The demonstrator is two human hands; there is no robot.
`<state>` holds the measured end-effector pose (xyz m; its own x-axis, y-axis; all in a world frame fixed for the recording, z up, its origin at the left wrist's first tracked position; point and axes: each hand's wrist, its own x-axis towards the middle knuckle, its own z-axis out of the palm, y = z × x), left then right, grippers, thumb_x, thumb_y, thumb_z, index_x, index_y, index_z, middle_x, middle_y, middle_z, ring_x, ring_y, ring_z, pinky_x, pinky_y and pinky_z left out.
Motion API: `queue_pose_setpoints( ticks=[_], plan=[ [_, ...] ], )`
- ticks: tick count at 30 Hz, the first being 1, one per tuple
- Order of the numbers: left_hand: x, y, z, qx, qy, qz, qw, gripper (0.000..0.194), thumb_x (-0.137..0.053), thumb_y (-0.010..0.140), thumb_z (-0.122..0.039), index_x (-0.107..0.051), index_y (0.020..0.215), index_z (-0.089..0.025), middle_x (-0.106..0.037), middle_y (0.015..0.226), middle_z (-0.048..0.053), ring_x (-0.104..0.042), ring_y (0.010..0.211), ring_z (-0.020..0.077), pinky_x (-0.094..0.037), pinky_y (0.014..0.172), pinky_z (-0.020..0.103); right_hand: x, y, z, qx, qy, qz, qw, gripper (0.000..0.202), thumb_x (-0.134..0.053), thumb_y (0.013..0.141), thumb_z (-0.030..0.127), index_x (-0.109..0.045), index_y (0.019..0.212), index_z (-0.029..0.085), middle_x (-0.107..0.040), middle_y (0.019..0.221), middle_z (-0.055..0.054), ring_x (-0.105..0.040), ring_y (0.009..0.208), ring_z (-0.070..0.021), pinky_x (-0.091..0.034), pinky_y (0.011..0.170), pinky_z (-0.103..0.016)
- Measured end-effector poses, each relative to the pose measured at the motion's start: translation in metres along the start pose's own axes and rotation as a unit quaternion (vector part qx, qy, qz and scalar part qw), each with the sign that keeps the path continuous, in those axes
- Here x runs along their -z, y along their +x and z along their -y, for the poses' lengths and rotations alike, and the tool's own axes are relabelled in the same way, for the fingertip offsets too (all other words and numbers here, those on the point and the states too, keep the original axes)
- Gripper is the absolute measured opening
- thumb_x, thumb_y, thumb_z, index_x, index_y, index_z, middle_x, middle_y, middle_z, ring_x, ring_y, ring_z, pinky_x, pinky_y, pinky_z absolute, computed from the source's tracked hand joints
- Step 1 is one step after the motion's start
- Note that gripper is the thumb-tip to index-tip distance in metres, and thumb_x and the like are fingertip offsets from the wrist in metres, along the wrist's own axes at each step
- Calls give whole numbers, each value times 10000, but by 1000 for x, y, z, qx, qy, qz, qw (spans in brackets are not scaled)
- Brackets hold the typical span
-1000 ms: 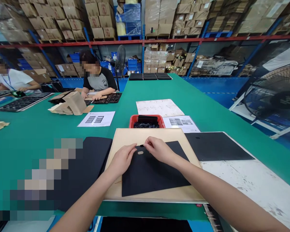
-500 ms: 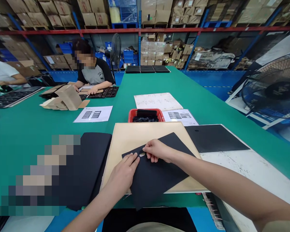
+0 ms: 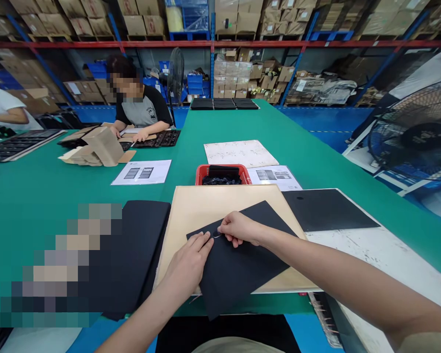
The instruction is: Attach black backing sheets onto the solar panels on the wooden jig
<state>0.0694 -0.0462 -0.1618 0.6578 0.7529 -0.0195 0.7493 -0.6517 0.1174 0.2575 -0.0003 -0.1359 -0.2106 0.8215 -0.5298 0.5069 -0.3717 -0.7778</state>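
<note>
A black sheet (image 3: 246, 267) lies tilted on a pale wooden board (image 3: 191, 201), its lower corner hanging past the board's near edge. My left hand (image 3: 191, 255) rests flat on the sheet's left part, fingertips beside a small oval spot. My right hand (image 3: 238, 229) is pinched at that spot, on a small dark piece mostly hidden by the fingers. A thin pale crescent shows at the spot's lower edge.
Black sheets (image 3: 132, 245) are stacked left of the board. A red basket (image 3: 248, 177) of dark pieces stands behind it. Another black sheet (image 3: 327, 210) lies on a white board (image 3: 375, 250) at right. A person (image 3: 143, 110) works at back left; a fan (image 3: 422, 137) stands right.
The pale oval opening in the sheet has narrowed to a thin crescent as a dark piece covers it under my right fingers. Both hands are almost where they were.
</note>
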Motion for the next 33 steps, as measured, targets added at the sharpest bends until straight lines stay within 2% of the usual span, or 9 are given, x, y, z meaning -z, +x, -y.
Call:
queue_pose_setpoints(
  ticks=[4,8,15,26,33],
  plan=[
    [-2,-1,2,-14,-11,-25,1000,508,-386,816,0,-523,1280,-155,-514,1363,94,-473,1246,249,-426,1028,404,1,5,-6,-2,-7,2,1000,296,-533,815,184,-477,525,172,-494,411,47,-453,310,-63,-307,309,-161],
    [-3,-1,3,-35,22,-47,998,493,-386,819,-5,-526,1273,-138,-534,1342,103,-501,1217,249,-463,993,396,4,6,-9,-3,1,11,1000,277,-558,809,200,-481,545,171,-502,419,48,-458,315,-63,-315,313,-161],
    [-5,-2,4,-41,43,-50,997,494,-381,825,-14,-518,1279,-153,-530,1348,98,-501,1220,244,-469,987,400,5,0,-2,2,27,12,1000,310,-487,855,170,-470,546,163,-477,437,58,-486,348,-47,-320,326,-134],
    [-5,-1,5,-42,20,-43,998,486,-372,834,-14,-521,1278,-144,-521,1356,102,-487,1237,248,-458,1003,407,5,1,-2,-1,-5,13,1000,322,-500,830,151,-460,510,167,-486,426,45,-484,337,-66,-327,324,-152],
    [-7,-2,8,-51,17,-66,996,473,-363,847,-40,-537,1266,-173,-543,1335,79,-507,1210,240,-480,980,395,6,-3,1,-3,-21,21,1000,362,-521,848,189,-466,491,163,-488,404,38,-475,342,-60,-331,350,-148]
  ],
)
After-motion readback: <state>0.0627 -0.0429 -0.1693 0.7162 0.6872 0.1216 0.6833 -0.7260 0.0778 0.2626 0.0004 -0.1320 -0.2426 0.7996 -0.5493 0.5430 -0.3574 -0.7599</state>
